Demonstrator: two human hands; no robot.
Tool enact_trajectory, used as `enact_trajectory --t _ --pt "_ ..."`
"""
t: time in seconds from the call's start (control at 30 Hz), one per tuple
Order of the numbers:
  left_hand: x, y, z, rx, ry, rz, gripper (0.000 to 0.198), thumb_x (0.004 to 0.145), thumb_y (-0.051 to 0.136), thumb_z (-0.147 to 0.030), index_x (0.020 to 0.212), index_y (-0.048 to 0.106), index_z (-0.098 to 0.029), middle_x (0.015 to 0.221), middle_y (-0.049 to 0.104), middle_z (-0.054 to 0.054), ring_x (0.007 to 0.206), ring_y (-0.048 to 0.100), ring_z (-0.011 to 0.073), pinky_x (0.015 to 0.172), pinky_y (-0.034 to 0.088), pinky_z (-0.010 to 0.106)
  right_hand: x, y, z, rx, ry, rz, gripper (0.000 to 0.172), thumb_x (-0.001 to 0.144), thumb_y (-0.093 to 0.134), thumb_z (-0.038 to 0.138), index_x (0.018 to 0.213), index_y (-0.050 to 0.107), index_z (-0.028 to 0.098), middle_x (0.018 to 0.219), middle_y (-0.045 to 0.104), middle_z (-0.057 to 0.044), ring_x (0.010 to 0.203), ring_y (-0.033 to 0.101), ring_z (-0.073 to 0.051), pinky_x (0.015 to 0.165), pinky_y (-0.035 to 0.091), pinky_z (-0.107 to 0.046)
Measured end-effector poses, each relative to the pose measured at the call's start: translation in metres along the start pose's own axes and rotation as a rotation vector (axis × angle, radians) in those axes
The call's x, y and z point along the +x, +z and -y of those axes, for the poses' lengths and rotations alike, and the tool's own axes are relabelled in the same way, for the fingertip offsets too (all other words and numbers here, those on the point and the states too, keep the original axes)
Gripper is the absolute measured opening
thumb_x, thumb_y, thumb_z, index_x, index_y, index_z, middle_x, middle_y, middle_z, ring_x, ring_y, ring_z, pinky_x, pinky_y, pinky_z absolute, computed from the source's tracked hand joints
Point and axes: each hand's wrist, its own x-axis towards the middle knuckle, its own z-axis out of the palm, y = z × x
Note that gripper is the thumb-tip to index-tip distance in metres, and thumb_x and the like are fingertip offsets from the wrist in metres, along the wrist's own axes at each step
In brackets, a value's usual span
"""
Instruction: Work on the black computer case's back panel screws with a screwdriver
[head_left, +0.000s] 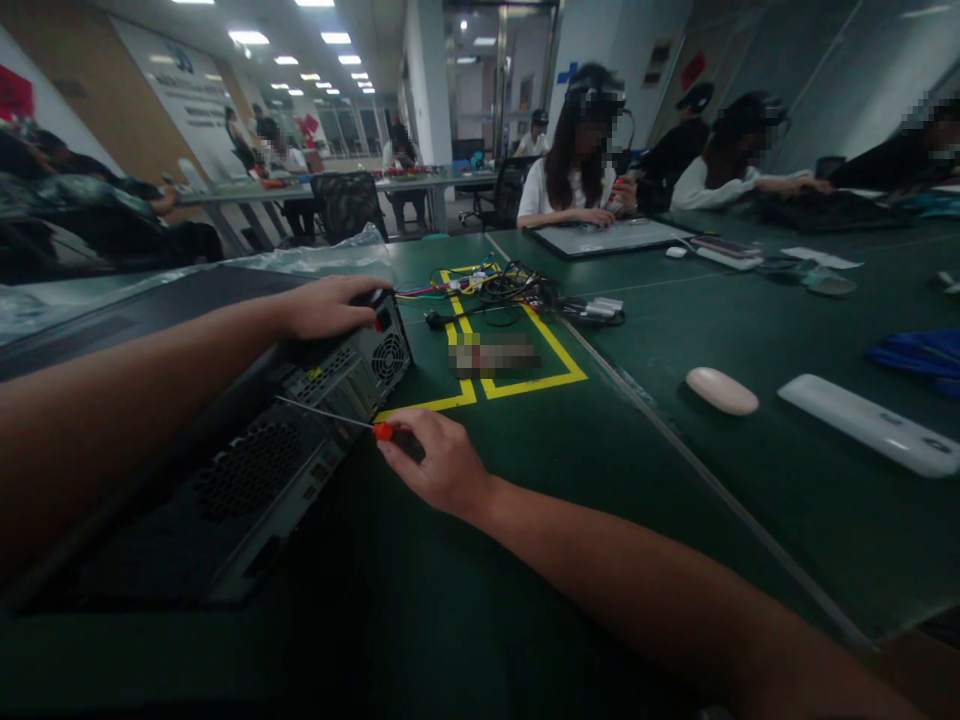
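Observation:
A black desktop computer case (247, 420) lies at the left, its rear panel with vents, ports and a fan grille facing right. My left hand (330, 305) rests on the case's upper edge beside the grille, fingers stretched out, thumb near a small red switch. Between the closed fingers of my right hand (439, 460) is a screwdriver (382, 431) with an orange handle. Its thin shaft points left, and the tip meets the rear panel around the middle; whether it sits in a screw is too dark to tell.
Bundled cables (517, 290) and a pixelated object (495, 356) lie by yellow tape (532, 385) on the green table (600, 560). A pale mouse (721, 390) and a long white device (870, 425) are at right. Clear plastic sheeting (345, 255) lies behind the case. A person (574, 180) works opposite.

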Motion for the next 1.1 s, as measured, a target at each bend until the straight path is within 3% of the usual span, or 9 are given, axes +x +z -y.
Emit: enact_trajectory --t 0.13,0.5,0.8,1.1 --pt "-0.004 0.004 -0.005 -0.010 -0.008 -0.102 0.077 0.079 0.052 -0.055 0.150 0.062 -0.027 0.146 0.066 0.008 0.134 0.058 0.0394 0.117 0.043 0.052 0.001 -0.003 0.000 0.000 0.025 0.014 0.024 0.105 0.058 0.040 0.119 0.063 0.021 0.107 0.075 -0.007 0.096 0.073 -0.019 0.087 0.061 -0.033" --pt "-0.010 0.006 -0.005 -0.064 -0.042 -0.154 0.069 0.079 0.054 -0.053 0.143 0.068 -0.033 0.135 0.072 0.007 0.129 0.062 0.0382 0.113 0.044 0.053 0.001 -0.004 0.003 0.014 0.045 0.022 0.024 0.104 0.059 0.040 0.119 0.063 0.021 0.107 0.075 -0.007 0.094 0.073 -0.018 0.083 0.061 -0.033" --pt "-0.016 0.004 -0.016 0.005 -0.056 -0.119 0.077 0.084 0.046 -0.051 0.148 0.063 -0.012 0.141 0.068 0.014 0.123 0.064 0.0344 0.111 0.045 0.048 0.002 -0.005 0.006 -0.034 0.043 0.008 0.027 0.104 0.057 0.043 0.119 0.065 0.021 0.104 0.076 -0.007 0.092 0.072 -0.018 0.085 0.059 -0.033" --pt "-0.013 0.004 -0.011 -0.015 -0.070 -0.144 0.070 0.080 0.052 -0.053 0.143 0.068 -0.026 0.136 0.072 0.008 0.125 0.064 0.0389 0.111 0.046 0.051 0.004 -0.005 0.007 -0.049 0.058 0.039 0.034 0.107 0.050 0.046 0.119 0.067 0.019 0.105 0.076 -0.008 0.095 0.072 -0.018 0.088 0.058 -0.032"
